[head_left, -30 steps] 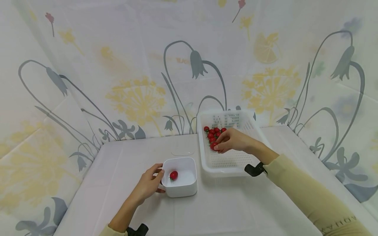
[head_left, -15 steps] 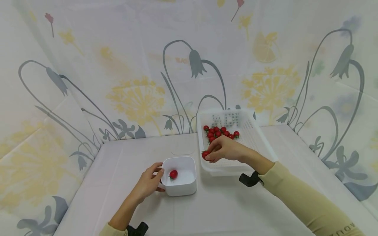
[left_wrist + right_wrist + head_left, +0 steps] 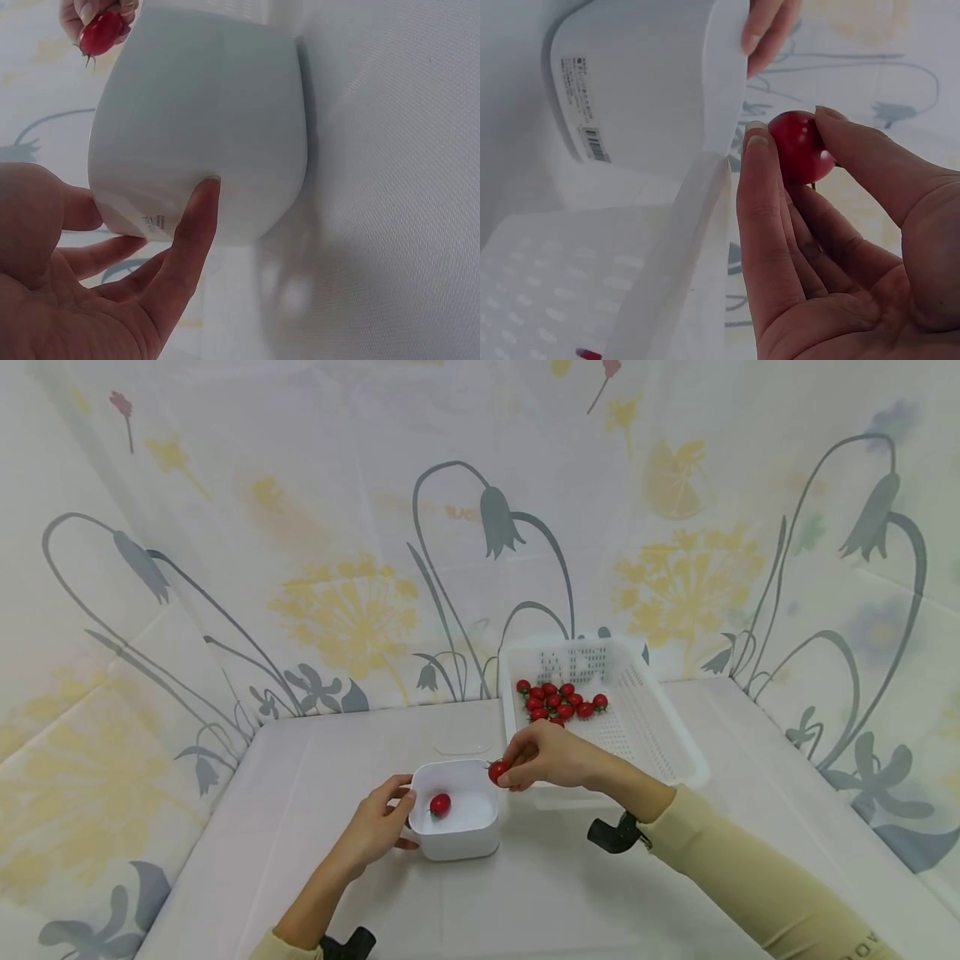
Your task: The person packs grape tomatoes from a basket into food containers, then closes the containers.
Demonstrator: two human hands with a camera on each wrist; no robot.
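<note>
My right hand (image 3: 551, 756) pinches a cherry tomato (image 3: 498, 772) between thumb and fingertips, just at the right rim of a small white container (image 3: 461, 846). The right wrist view shows that tomato (image 3: 801, 146) with its green stem pointing back toward the palm. Another cherry tomato (image 3: 440, 805) lies inside the container. Against the container's left side rests my left hand (image 3: 378, 822); in the left wrist view, its fingers are spread and touch the outer wall (image 3: 210, 127).
A white perforated basket (image 3: 690, 760) stands behind and to the right of the container, holding several cherry tomatoes (image 3: 565, 711) toward its left back. Part of its front is hidden by the right hand. A patterned cloth (image 3: 480, 568) hangs behind the white-covered table (image 3: 337, 743).
My right hand has lifted the tomato out of the basket and carried it left and nearer, to the container's right rim. The left hand and container have stayed in place.
</note>
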